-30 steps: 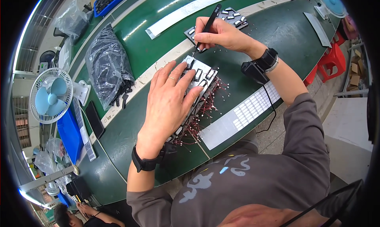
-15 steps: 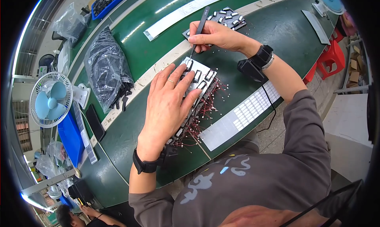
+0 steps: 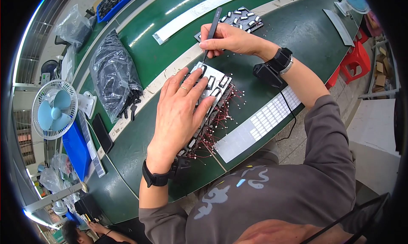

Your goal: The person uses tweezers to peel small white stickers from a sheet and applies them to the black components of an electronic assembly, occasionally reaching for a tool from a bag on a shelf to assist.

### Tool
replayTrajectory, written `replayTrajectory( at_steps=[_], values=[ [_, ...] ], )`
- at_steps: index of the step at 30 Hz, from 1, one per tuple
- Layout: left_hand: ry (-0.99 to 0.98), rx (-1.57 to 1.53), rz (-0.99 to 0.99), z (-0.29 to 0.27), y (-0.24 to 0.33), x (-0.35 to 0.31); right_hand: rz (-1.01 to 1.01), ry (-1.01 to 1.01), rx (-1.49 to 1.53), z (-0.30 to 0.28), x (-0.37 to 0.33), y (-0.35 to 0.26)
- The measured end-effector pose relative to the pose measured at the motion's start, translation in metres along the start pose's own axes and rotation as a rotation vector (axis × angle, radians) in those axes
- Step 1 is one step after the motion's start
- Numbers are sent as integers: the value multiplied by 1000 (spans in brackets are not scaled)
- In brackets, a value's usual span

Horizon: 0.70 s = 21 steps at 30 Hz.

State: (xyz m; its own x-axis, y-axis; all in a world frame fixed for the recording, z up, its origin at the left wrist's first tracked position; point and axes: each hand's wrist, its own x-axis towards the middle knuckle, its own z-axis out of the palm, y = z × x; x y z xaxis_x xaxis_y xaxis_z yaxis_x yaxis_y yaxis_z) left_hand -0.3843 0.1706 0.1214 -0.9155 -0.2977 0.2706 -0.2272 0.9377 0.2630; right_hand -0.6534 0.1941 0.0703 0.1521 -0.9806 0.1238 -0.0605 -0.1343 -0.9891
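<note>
Tweezers [image 3: 216, 20] sat clamped in our right hand [image 3: 229, 39]; our left hand [image 3: 180, 104] lay on the board [image 3: 217, 83], its fingers slightly apart.

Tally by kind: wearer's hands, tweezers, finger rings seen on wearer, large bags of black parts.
Hands: 2 (left hand, right hand)
Black tweezers: 1
Finger ring: 1
Large clear bag of black parts: 1
Total: 5
</note>
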Motion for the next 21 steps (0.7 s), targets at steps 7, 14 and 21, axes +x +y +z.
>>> replayTrajectory(
  at_steps=[7,14,21],
  values=[
    [-7,8,14,-1,2,3,-2,27,-29,5,-3,-3],
    [95,191,65,-19,15,-2,-115,398,-111,-4,-31,-32],
    [79,195,35,-17,16,-8,-64,320,-137,16,-39,-35]
  ],
)
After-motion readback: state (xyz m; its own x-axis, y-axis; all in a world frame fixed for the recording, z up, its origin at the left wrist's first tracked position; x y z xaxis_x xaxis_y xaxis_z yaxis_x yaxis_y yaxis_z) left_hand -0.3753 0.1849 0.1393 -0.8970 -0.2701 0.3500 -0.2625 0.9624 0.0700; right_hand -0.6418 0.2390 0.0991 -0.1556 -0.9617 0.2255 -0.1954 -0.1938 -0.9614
